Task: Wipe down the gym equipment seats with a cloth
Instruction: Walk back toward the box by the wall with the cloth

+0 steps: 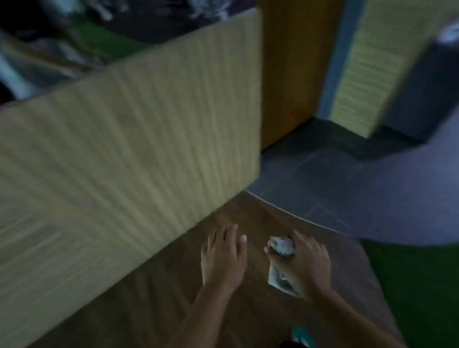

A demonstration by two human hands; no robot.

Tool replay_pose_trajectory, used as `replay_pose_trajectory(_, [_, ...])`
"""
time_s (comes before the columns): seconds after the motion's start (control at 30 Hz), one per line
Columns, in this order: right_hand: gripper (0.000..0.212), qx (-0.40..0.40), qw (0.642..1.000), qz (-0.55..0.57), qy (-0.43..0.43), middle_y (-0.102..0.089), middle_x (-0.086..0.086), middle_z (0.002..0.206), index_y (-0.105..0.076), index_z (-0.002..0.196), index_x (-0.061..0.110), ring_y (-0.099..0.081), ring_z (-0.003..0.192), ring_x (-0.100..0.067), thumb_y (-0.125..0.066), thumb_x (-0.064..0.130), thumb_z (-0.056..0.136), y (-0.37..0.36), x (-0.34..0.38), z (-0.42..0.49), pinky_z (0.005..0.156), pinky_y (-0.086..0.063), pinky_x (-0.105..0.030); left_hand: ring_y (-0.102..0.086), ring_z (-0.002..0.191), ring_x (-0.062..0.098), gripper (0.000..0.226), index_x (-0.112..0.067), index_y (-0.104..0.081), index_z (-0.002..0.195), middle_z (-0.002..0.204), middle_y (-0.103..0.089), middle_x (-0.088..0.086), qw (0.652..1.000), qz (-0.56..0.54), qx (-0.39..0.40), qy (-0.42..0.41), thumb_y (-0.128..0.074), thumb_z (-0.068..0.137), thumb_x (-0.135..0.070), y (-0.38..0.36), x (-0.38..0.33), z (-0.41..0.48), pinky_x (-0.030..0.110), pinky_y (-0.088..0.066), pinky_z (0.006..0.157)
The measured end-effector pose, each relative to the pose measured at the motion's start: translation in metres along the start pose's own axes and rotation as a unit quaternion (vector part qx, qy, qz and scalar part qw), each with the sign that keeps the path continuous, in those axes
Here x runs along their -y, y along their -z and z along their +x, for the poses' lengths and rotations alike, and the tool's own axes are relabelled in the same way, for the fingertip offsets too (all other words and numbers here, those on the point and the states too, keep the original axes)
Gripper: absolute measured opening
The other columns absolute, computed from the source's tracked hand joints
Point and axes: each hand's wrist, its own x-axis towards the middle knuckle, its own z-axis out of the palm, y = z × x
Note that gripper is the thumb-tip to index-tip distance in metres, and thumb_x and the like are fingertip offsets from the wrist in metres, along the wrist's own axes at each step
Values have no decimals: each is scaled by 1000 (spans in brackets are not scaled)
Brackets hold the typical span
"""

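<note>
The view is blurred by motion. My right hand (305,264) is closed around a crumpled grey-white cloth (280,247), which pokes out above my fingers and hangs below my palm. My left hand (223,254) is held out beside it, fingers apart and holding nothing. Both hands hover over a brown wooden floor (141,317). No gym seat can be made out in the blur.
A pale ribbed wooden partition (113,145) runs along my left. A brown pillar (292,55) stands ahead, with dark grey floor (363,183) beyond it and green turf (441,288) at the right. Blurred gym gear (1,61) shows at the top left. My teal sandals (303,338) are below.
</note>
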Motion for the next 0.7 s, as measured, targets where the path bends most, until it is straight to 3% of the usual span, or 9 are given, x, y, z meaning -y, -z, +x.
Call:
replay_pose_trajectory(0.07, [31, 39, 997, 23, 68, -53, 15, 65, -52, 70, 30, -49, 63, -4, -66, 58, 73, -18, 28, 21, 65, -35, -26, -40, 129, 14, 43, -24, -43, 137, 139, -48, -4, 996, -8, -40, 75, -31, 100, -43, 13, 26, 2, 35, -34, 103])
replay_pose_trajectory(0.17, [32, 99, 980, 20, 170, -54, 13, 61, -50, 66, 30, -54, 60, -7, -68, 56, 72, -44, 62, 46, 62, -43, -28, -44, 127, 17, 42, -23, -46, 135, 135, -52, -2, 979, -22, -93, 182, -34, 99, -41, 28, 57, -3, 37, -37, 101])
replay_pose_trajectory(0.27, [35, 130, 956, 36, 261, -60, 7, 59, -53, 63, 26, -60, 57, -17, -71, 55, 70, -65, 98, 58, 59, -46, -30, -45, 125, 18, 39, -23, -51, 131, 132, -55, -3, 946, -50, -157, 280, -38, 98, -40, 42, 79, -20, 39, -38, 100])
replay_pose_trajectory(0.33, [35, 164, 939, 47, 298, -61, 7, 60, -56, 67, 26, -60, 56, -14, -63, 59, 72, -79, 120, 59, 57, -47, -29, -45, 126, 18, 36, -25, -53, 128, 132, -55, -4, 921, -66, -192, 334, -40, 97, -39, 47, 92, -33, 37, -36, 100])
replay_pose_trajectory(0.47, [37, 280, 882, 60, 373, -54, 15, 68, -50, 77, 35, -53, 64, -7, -56, 71, 75, -124, 155, 45, 64, -49, -34, -40, 129, 19, 31, -26, -52, 125, 136, -51, -5, 872, -87, -232, 421, -42, 98, -37, 57, 110, -66, 36, -32, 100])
replay_pose_trajectory(0.57, [36, 296, 843, 55, 445, -59, 11, 64, -56, 72, 31, -55, 60, -7, -63, 66, 72, -135, 190, 21, 60, -46, -29, -35, 133, 19, 39, -24, -46, 134, 142, -46, -2, 835, -107, -250, 478, -38, 100, -38, 64, 127, -98, 35, -29, 104])
replay_pose_trajectory(0.7, [39, 329, 787, 69, 518, -61, 13, 67, -57, 79, 33, -57, 63, -5, -53, 71, 72, -154, 238, -21, 62, -50, -29, -33, 135, 18, 41, -25, -44, 135, 143, -44, -2, 784, -124, -267, 547, -35, 99, -43, 68, 169, -143, 36, -30, 106])
